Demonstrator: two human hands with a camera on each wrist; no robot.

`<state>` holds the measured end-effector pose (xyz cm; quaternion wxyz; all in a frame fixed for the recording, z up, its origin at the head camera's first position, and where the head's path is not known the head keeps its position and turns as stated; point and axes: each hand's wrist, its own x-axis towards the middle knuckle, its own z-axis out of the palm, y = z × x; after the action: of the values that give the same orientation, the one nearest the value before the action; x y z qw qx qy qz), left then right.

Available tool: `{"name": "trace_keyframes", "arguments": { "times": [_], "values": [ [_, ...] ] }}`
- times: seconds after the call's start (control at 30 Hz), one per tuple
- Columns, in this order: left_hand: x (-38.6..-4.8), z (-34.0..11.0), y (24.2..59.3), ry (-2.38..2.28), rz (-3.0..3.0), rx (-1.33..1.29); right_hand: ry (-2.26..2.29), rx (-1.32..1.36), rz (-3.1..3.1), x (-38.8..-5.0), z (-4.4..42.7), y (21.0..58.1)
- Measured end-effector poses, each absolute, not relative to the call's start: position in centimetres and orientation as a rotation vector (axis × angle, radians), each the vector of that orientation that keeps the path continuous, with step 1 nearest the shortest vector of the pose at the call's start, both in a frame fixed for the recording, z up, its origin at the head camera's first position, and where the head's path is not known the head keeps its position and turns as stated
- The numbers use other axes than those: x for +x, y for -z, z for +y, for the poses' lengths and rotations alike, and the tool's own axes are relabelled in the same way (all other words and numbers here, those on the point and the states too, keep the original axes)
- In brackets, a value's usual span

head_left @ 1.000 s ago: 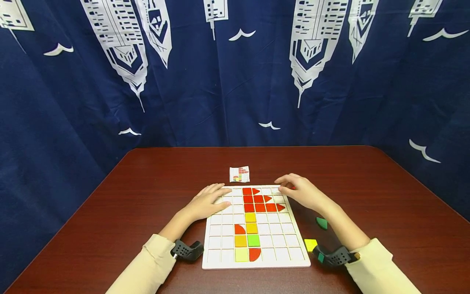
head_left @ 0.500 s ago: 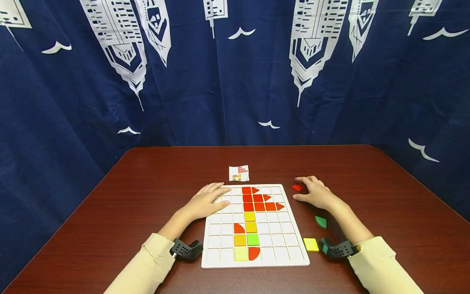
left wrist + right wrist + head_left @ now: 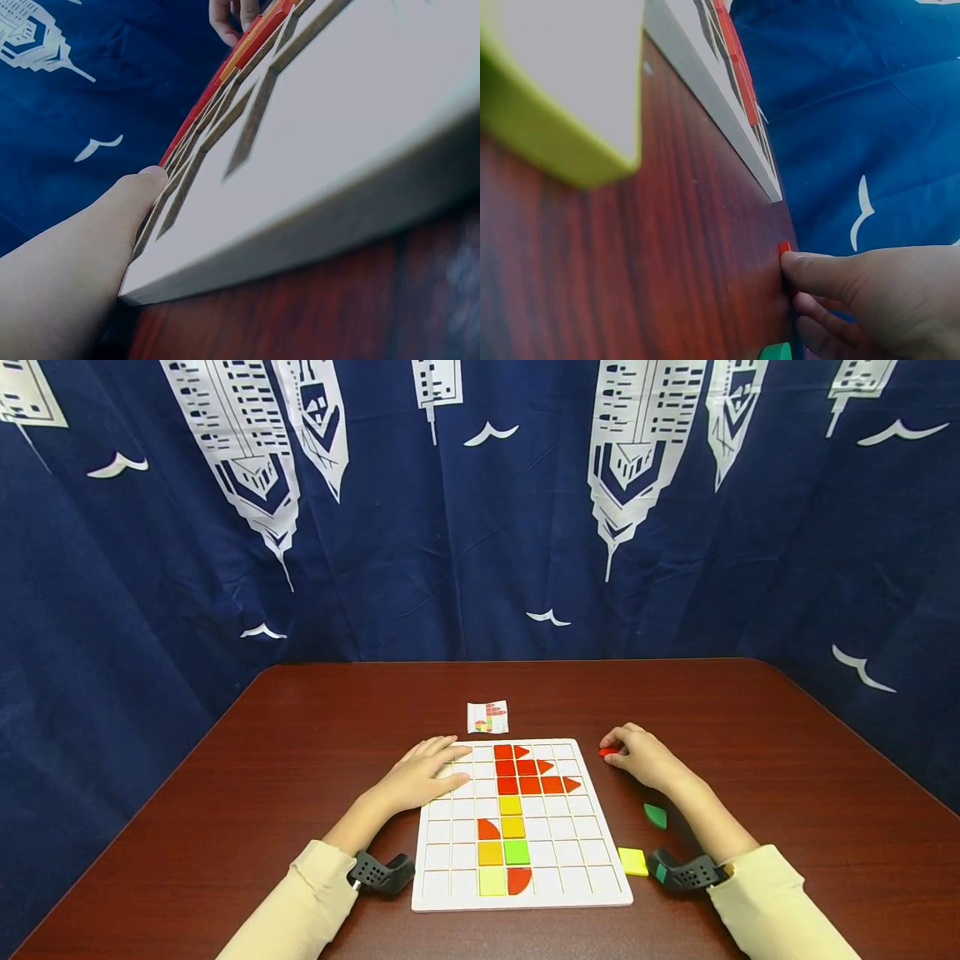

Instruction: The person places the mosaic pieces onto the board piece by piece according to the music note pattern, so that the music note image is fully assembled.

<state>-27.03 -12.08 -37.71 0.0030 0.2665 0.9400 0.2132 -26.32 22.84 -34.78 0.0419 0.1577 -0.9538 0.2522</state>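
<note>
A white grid board [image 3: 570,877] lies on the table, with red, yellow, orange and green tiles set in its squares. My left hand [image 3: 422,774] rests with fingers spread on the board's upper left edge. Right of the board, my right hand [image 3: 642,755] pinches a red tile [image 3: 609,751] between thumb and fingers, down at the table surface. In the right wrist view the thumb lies against that red tile [image 3: 784,247]; most of it is hidden by the fingers.
Behind the board lies a small printed card [image 3: 487,717] with a coloured pattern. A green rounded tile [image 3: 656,816] and a yellow square tile [image 3: 633,862] lie on the table [image 3: 360,693] right of the board. A blue curtain [image 3: 480,527] hangs behind.
My right hand has moved right from the board's upper right corner to the red tile on the table, and its fingers have closed on it. The left hand has stayed put.
</note>
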Motion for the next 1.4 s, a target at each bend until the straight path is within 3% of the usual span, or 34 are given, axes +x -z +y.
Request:
{"name": "trace_keyframes", "arguments": {
  "times": [0.93,1.4],
  "values": [
    [-27.1,-12.1,37.7,-0.655,2.941,0.834,-0.799,0.449,-3.028,-26.1,23.2,33.6],
    [-26.9,-12.1,37.6,-0.667,2.932,0.831,-0.758,0.57,-2.976,-25.4,20.2,32.3]
  ]
}}
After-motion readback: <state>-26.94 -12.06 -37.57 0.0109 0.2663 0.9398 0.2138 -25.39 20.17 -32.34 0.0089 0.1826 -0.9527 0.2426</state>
